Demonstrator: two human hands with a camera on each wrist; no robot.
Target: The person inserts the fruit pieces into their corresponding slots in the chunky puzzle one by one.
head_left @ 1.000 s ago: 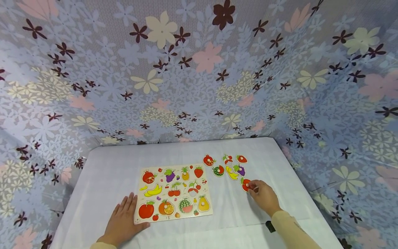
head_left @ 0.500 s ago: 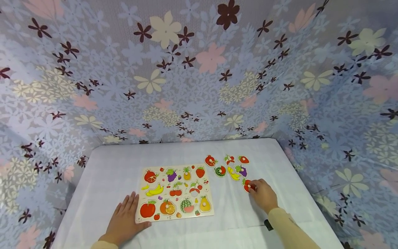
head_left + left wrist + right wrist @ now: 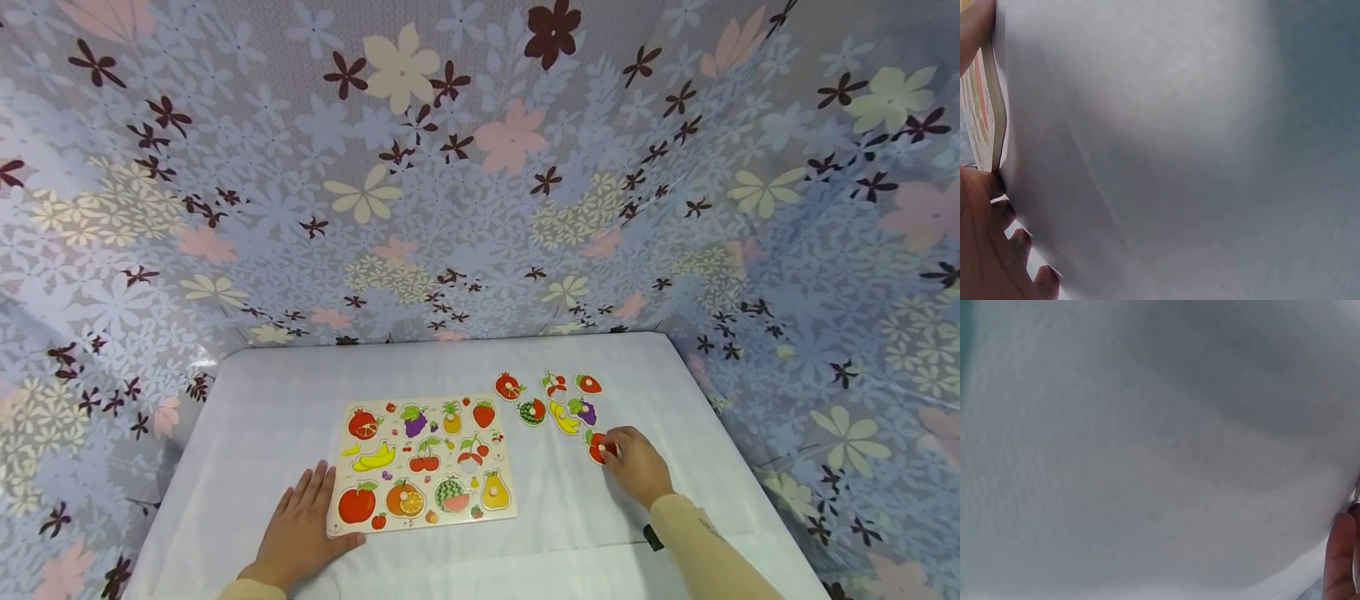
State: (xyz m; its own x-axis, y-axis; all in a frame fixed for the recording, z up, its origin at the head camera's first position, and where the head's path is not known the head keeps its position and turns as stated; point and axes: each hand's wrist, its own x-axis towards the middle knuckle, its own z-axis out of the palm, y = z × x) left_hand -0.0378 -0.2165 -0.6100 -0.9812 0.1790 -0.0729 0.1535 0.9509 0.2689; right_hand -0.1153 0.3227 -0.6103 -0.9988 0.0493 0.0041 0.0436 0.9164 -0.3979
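The wooden fruit puzzle board point(image 3: 407, 518) lies flat on the white-covered table. My left hand point(image 3: 298, 523) rests at its lower left corner, fingers spread along the left edge and thumb along the front edge. To the right of the board, my right hand point(image 3: 636, 467) has its fingertips curled at the right side of a red apple puzzle piece point(image 3: 594, 439), pinching it. The piece lies on the cloth, its green leaf and a pale knob showing, its right part hidden by the fingers. In the right wrist view only a finger point(image 3: 1340, 556) shows at the edge.
Beyond the right hand lie loose pieces: pomegranate point(image 3: 507, 385), watermelon point(image 3: 532, 411), cherries point(image 3: 554, 383), bananas point(image 3: 562, 418), grapes point(image 3: 584, 412) and strawberry point(image 3: 588, 384). Orange point(image 3: 399, 498) and pear point(image 3: 494, 492) pieces with knobs sit in the board. Flowered cloth point(image 3: 450, 208) hangs around the table.
The head view has shifted slightly. My right fingers have moved a little at the apple piece, which stays at the same place on the cloth. The left hand stays at the board.
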